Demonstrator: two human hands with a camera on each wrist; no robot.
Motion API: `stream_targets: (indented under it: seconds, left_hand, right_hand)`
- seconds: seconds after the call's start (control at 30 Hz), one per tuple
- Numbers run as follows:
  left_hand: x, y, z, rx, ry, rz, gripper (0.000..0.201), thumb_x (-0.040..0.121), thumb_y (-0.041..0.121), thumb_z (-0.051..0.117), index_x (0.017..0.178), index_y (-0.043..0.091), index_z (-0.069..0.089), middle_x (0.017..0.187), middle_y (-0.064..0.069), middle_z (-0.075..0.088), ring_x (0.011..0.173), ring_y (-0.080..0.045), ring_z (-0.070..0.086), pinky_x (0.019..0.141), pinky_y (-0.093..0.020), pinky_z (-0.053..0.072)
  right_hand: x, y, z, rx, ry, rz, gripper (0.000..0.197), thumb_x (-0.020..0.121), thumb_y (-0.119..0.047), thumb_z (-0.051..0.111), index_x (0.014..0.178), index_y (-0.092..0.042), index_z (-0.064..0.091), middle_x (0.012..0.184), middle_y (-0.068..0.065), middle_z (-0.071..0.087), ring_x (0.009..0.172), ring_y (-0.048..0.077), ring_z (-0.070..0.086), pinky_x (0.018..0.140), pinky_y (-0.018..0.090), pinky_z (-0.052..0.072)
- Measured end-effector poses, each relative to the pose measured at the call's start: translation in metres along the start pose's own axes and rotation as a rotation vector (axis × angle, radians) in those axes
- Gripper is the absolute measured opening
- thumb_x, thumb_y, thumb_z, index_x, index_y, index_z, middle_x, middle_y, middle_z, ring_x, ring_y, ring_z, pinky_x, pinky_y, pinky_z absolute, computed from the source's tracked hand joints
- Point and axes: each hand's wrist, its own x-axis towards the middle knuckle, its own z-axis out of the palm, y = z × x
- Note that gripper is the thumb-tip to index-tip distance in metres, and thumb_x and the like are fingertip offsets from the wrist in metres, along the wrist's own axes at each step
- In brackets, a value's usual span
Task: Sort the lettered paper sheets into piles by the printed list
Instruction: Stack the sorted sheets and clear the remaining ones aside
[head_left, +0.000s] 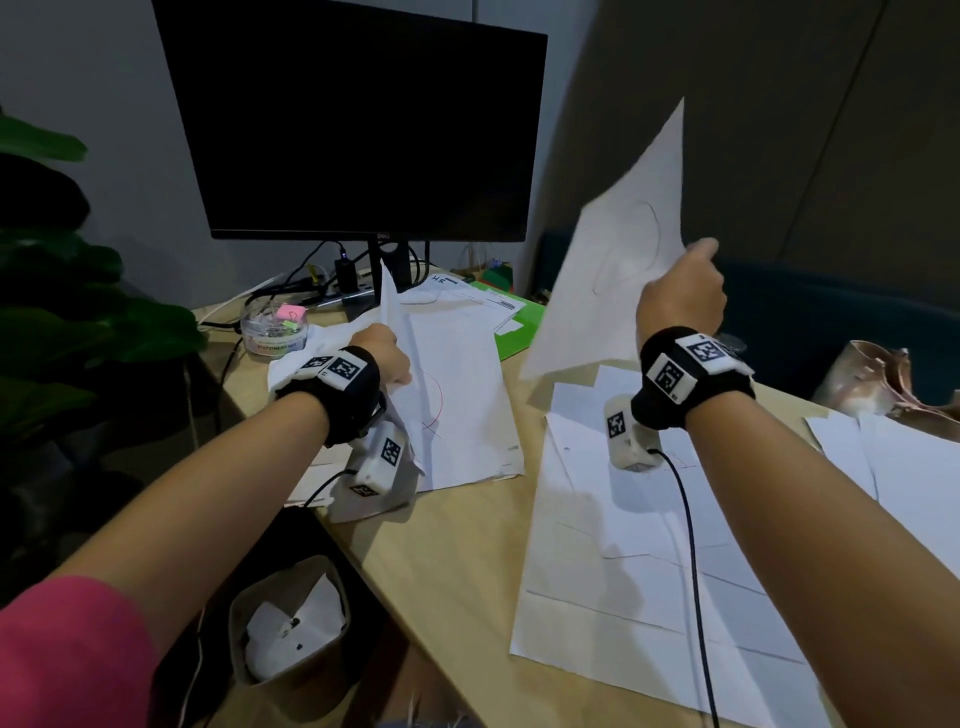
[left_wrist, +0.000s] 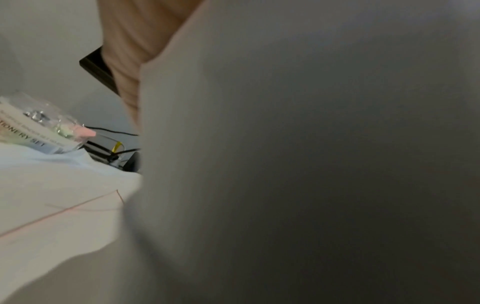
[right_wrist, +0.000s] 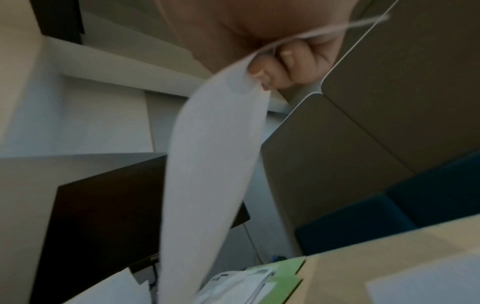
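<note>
Two hands are in view, the left hand (head_left: 382, 353) and the right hand (head_left: 683, 291), each gripping paper. One sheet (head_left: 618, 249) is raised in the air. Three spreads of white sheets lie on the desk (head_left: 457, 545): a left pile (head_left: 457, 400), a middle pile (head_left: 623, 571), and a right-edge pile (head_left: 904, 467); sheets within them cannot be counted. One monitor (head_left: 358, 119), one stationery jar (head_left: 274, 325), one green folder (head_left: 519, 327).

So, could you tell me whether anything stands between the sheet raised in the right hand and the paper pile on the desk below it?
Nothing visible does. The right hand pinches the raised sheet in open air above the paper pile; only that arm's own wrist camera and its black cable hang over the pile.
</note>
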Motion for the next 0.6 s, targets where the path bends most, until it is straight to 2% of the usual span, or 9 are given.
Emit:
stream_targets:
  seconds: [0.03,0.1,0.17,0.23,0.3,0.37,0.5,0.6]
  left_hand:
    - [0.000,0.000,-0.004,0.001,0.000,0.000,0.034,0.081,0.006,0.068,0.064,0.009,0.039,0.085,-0.023,0.054,0.088,-0.032,0.056,0.064,-0.033,0.045]
    - [0.000,0.000,-0.011,0.001,-0.001,-0.001,0.031,0.081,0.006,0.068,0.065,0.007,0.041,0.078,-0.013,0.047,0.083,-0.029,0.052,0.062,-0.029,0.040]
    - [-0.003,0.002,-0.020,0.041,-0.008,0.004,0.018,0.081,0.008,0.069,0.078,0.001,0.053,0.088,-0.016,0.051,0.094,-0.034,0.058,0.066,-0.030,0.040]
    - [-0.001,0.002,-0.025,0.089,-0.006,0.010,0.028,0.083,0.011,0.070,0.103,-0.004,0.057,0.100,-0.019,0.055,0.106,-0.035,0.058,0.070,-0.031,0.042]
    - [0.000,0.002,-0.029,0.118,0.004,0.015,0.038,0.084,0.013,0.070,0.115,-0.004,0.054,0.110,-0.019,0.057,0.109,-0.035,0.057,0.076,-0.033,0.045]
    - [0.003,0.001,-0.032,0.131,0.007,0.010,0.038,0.084,0.013,0.070,0.115,-0.002,0.053,0.115,-0.019,0.058,0.107,-0.035,0.057,0.080,-0.035,0.046]
    - [0.006,-0.001,-0.039,0.145,0.006,0.015,0.026,0.081,0.012,0.070,0.099,0.000,0.055,0.100,-0.019,0.059,0.088,-0.032,0.056,0.072,-0.033,0.041]
    - [0.005,0.000,-0.042,0.180,-0.007,0.020,0.025,0.081,0.012,0.069,0.098,0.004,0.052,0.096,-0.015,0.056,0.088,-0.031,0.056,0.069,-0.031,0.041]
  right_hand:
    - [-0.003,-0.004,0.003,0.039,-0.009,-0.003,0.029,0.093,0.000,0.040,0.122,-0.005,0.041,0.122,0.019,0.057,0.106,0.039,0.057,0.081,0.043,0.047]
    - [-0.012,-0.005,0.014,0.091,-0.090,0.013,0.028,0.094,0.000,0.039,0.122,-0.004,0.042,0.121,0.020,0.057,0.106,0.038,0.058,0.078,0.039,0.045]
    - [-0.025,-0.003,0.029,0.092,-0.202,0.028,0.028,0.093,0.000,0.039,0.120,-0.003,0.044,0.120,0.020,0.057,0.105,0.037,0.057,0.076,0.036,0.043]
    - [-0.038,0.001,0.047,0.062,-0.308,0.019,0.026,0.093,0.000,0.039,0.118,-0.002,0.044,0.117,0.022,0.057,0.102,0.037,0.058,0.074,0.036,0.043]
    - [-0.049,0.007,0.064,0.039,-0.387,0.008,0.024,0.092,-0.001,0.040,0.116,-0.002,0.045,0.114,0.022,0.059,0.100,0.038,0.058,0.077,0.039,0.046]
    - [-0.057,0.012,0.079,0.018,-0.444,0.021,0.024,0.092,-0.002,0.039,0.115,-0.002,0.045,0.114,0.022,0.059,0.100,0.038,0.058,0.080,0.041,0.048]
    - [-0.063,0.020,0.098,-0.056,-0.544,0.044,0.025,0.093,-0.004,0.037,0.118,-0.002,0.043,0.116,0.022,0.057,0.101,0.039,0.058,0.081,0.043,0.049]
    - [-0.062,0.020,0.104,-0.090,-0.597,0.066,0.029,0.095,-0.005,0.037,0.123,-0.001,0.041,0.122,0.023,0.054,0.106,0.040,0.056,0.084,0.043,0.047]
